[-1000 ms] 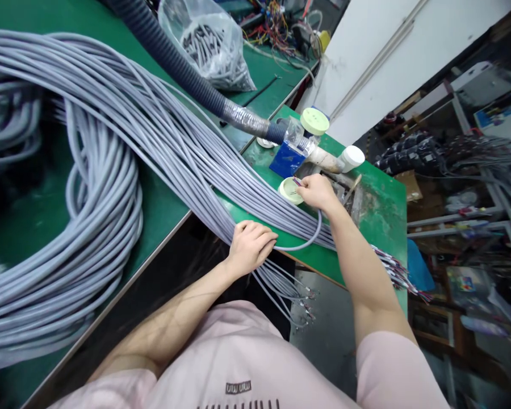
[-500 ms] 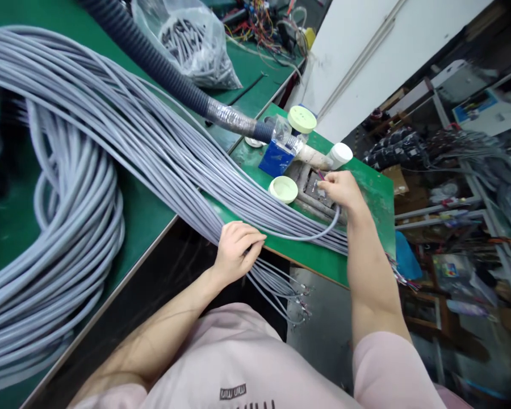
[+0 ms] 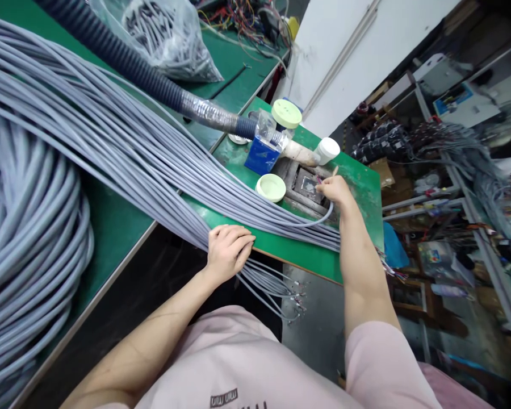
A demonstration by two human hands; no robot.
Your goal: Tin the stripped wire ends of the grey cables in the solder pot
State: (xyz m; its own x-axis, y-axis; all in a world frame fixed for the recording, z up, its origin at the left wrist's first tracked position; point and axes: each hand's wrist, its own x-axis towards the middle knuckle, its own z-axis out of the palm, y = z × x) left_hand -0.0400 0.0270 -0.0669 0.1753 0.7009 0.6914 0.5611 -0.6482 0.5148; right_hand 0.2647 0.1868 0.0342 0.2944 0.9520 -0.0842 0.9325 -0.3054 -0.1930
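Note:
My right hand (image 3: 337,192) is closed in a pinch on the end of a grey cable (image 3: 323,218), which bends up into it from the table. Thin coloured wires (image 3: 319,180) stick out at the fingertips, over a small square pot (image 3: 309,186) with a shiny metallic surface, like a solder pot. One finger points up. At the table's near edge my left hand (image 3: 230,254) is wrapped over a bundle of grey cables (image 3: 196,218). Their stripped ends (image 3: 296,298) hang below the edge. The palm side of the left hand is hidden.
A ribbed hose (image 3: 123,62) runs to a blue box (image 3: 262,154) beside the pot. Around it stand a shallow pale-green dish (image 3: 271,188), a green-lidded jar (image 3: 287,113) and a white cup (image 3: 327,150). A large cable coil (image 3: 34,244) lies left; a plastic bag (image 3: 170,42) sits behind.
The whole view has shifted, so the table things appear further left. The pot's shiny surface shows more beside my right fingertips, and one right finger now sticks up. My left hand stays on the cables.

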